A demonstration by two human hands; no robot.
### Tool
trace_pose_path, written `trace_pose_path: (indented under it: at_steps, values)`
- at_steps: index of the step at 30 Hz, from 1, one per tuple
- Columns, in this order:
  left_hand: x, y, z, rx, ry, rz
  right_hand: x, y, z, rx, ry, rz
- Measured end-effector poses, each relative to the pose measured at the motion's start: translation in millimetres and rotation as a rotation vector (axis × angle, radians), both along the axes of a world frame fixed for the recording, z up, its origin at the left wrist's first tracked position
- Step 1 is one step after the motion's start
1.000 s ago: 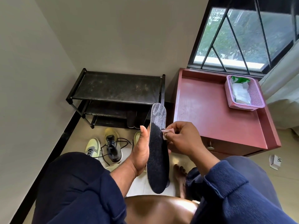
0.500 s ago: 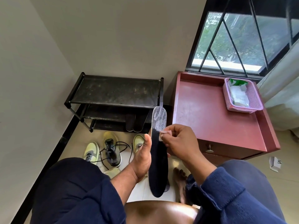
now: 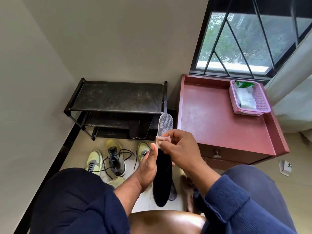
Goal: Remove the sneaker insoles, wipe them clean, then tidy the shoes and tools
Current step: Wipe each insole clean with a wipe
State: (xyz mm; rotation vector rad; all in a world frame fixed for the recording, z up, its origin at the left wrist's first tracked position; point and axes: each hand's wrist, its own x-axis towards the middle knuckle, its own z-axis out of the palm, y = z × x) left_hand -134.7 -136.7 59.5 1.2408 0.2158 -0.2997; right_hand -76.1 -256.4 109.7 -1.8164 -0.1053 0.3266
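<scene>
While left hand (image 3: 146,168) grips insole (image 3: 163,176) upright | right hand (image 3: 180,149) grip pinches wipe (image 3: 160,141) against it

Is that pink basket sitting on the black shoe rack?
No, the pink basket sits at the far right corner of the red cabinet, beside the window, while the black shoe rack stands to its left.

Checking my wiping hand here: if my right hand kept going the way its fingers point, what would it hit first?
The right hand pinches a small wipe and points left, so the wipe would press against the insole at once. Behind the insole sits the left hand, though depth is hard to judge.
</scene>
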Motion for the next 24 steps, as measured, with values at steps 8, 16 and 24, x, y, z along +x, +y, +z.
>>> trace_pose_path:
  at_steps: [8, 16, 24]
  values:
    - [6, -1, -4, -0.043, -0.012, 0.005, 21, -20, -14, -0.037, 0.137, -0.230]
    - [2, 6, -12, -0.020, -0.023, -0.044, 5, -6, -3, 0.000, 0.034, -0.034]
    - [6, 5, -4, -0.047, 0.106, 0.026, 25, -24, -16, -0.032, 0.119, -0.322]
